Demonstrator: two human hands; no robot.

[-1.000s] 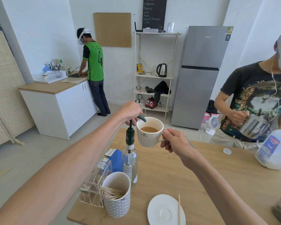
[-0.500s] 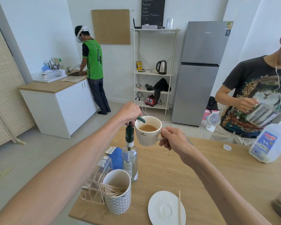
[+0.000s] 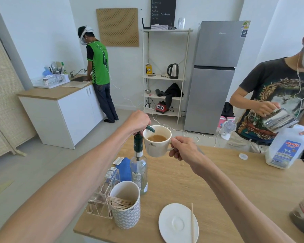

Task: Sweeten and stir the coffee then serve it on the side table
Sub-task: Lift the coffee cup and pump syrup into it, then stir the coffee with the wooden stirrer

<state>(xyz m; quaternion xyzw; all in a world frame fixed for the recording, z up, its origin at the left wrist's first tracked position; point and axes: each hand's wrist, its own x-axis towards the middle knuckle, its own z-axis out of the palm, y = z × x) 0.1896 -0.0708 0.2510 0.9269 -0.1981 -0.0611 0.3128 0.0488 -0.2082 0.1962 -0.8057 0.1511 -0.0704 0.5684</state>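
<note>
My right hand [image 3: 183,149] holds a white coffee cup [image 3: 156,146] by its handle, lifted above the wooden table [image 3: 209,186]. Brown coffee fills the cup about halfway. My left hand [image 3: 139,121] presses down on the green pump head of a clear syrup bottle [image 3: 139,167] that stands on the table. The pump's green spout reaches over the cup's rim. A white saucer [image 3: 178,223] lies near the table's front edge, with a thin wooden stir stick [image 3: 192,223] resting across its right side.
A patterned cup of wooden stirrers [image 3: 125,209] and a clear acrylic sachet holder [image 3: 102,199] stand front left, a blue cloth [image 3: 125,168] behind them. A person on the right holds a metal jug [image 3: 279,119] beside a milk jug [image 3: 286,148]. Another person stands at the sink.
My hands, cup and pump keep their pose; the view has tilted slightly. The person on the right has raised and tipped the metal jug.
</note>
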